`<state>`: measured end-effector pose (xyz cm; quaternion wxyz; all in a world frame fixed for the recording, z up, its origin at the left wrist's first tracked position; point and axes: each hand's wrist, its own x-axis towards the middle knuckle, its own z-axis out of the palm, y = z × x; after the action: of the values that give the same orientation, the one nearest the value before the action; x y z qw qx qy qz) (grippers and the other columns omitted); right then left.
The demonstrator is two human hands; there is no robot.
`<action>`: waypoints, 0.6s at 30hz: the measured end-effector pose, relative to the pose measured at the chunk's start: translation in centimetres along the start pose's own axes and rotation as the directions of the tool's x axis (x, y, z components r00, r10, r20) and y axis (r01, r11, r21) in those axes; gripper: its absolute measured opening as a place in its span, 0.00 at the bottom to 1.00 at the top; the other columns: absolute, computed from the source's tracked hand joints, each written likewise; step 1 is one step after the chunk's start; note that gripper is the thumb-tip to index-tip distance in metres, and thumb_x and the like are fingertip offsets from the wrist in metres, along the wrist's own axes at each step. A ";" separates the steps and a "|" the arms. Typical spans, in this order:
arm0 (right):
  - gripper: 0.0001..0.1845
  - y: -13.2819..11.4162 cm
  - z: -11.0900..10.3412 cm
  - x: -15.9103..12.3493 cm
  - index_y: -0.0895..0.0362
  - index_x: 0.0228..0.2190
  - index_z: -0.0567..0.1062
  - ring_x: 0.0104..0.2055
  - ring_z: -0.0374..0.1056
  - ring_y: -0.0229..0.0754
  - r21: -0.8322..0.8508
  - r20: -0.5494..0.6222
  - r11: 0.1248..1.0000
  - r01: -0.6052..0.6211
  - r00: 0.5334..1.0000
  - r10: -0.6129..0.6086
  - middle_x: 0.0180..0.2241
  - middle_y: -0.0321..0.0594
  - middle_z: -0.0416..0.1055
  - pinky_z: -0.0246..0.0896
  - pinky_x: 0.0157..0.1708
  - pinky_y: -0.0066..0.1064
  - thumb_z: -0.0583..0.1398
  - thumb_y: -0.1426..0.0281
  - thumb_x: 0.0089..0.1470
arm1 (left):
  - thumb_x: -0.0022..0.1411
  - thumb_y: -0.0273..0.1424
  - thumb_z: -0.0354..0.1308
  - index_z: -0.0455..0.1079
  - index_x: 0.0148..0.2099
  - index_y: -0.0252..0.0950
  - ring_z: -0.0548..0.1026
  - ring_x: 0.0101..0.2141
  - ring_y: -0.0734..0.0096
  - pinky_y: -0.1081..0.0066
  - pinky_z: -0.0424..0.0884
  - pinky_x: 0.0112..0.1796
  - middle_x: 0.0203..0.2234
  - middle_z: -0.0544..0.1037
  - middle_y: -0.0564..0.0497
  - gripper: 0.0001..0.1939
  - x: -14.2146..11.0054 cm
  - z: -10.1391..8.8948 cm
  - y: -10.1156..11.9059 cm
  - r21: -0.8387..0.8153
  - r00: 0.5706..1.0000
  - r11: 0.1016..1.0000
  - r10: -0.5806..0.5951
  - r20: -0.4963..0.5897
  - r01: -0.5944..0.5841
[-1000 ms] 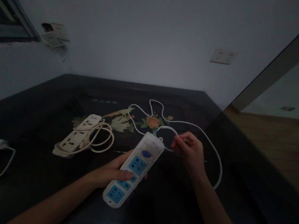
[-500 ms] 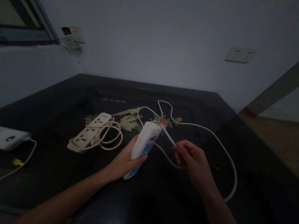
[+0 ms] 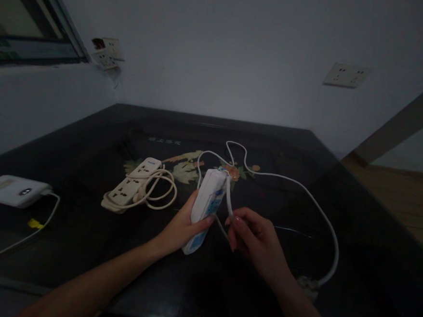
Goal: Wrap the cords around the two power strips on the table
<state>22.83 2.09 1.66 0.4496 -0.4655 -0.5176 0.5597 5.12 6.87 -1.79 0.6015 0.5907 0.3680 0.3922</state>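
My left hand (image 3: pixel 183 226) is wrapped round a white power strip (image 3: pixel 206 197) with a blue socket face, holding it tilted above the dark table. From the strip's upper end comes its white cord (image 3: pixel 229 194). My right hand (image 3: pixel 251 236) pinches that cord a short way from the strip, between thumb and fingers. Beyond the hands the cord loops over the table and curves round to the right. Its far end (image 3: pixel 308 285) lies partly hidden behind my right forearm.
Left of my hands lies a second power strip (image 3: pixel 133 184) with its cream cord wound about it. Farther left is a white power bank (image 3: pixel 17 191) with a cable and a yellow tag (image 3: pixel 35 224). Wall sockets (image 3: pixel 346 75) sit above the black table (image 3: pixel 271 138).
My right hand has moved left and slightly down, closer to the power strip, bending the cord downward. The view has shifted slightly, and the cord's far end now shows beside my right forearm.
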 end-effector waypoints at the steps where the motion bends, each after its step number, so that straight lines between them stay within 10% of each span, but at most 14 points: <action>1: 0.17 0.2 0.2 0.0 0.57 0.29 0.68 0.14 0.49 0.29 -0.014 -0.007 1.000 0.010 1.000 -0.010 0.15 0.29 0.63 0.40 0.13 0.21 0.55 0.55 0.55 | 0.55 0.37 0.62 0.54 0.61 0.38 0.67 0.50 0.55 0.61 0.63 0.50 0.51 0.69 0.44 0.34 -0.1 0.2 -0.1 -0.042 0.999 0.998 -0.035 0.009 0.035; 8: 0.08 1.5 0.8 0.1 0.55 0.29 0.65 0.19 0.61 0.33 -0.206 -0.084 0.968 0.145 0.983 -0.165 0.19 0.30 0.67 0.54 0.19 0.23 0.56 0.64 0.57 | 0.52 0.41 0.64 0.60 0.54 0.36 0.73 0.32 0.66 0.68 0.69 0.33 0.38 0.75 0.47 0.30 -0.8 0.9 -0.2 -0.274 0.975 0.936 -0.218 0.041 0.221; 18: 0.11 1.6 -0.1 0.0 0.54 0.42 0.73 0.23 0.66 0.36 -0.535 -0.092 0.790 0.299 0.909 -0.407 0.25 0.35 0.71 0.60 0.24 0.25 0.55 0.70 0.58 | 0.50 0.40 0.66 0.56 0.61 0.40 0.70 0.48 0.58 0.62 0.63 0.49 0.47 0.74 0.45 0.39 -0.8 0.6 -0.1 -0.459 0.974 0.859 -0.217 0.069 0.224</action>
<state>22.86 2.03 0.06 0.4577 -0.5164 -0.6762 0.2580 5.35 5.83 -1.90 0.7688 0.3865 0.3243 0.3930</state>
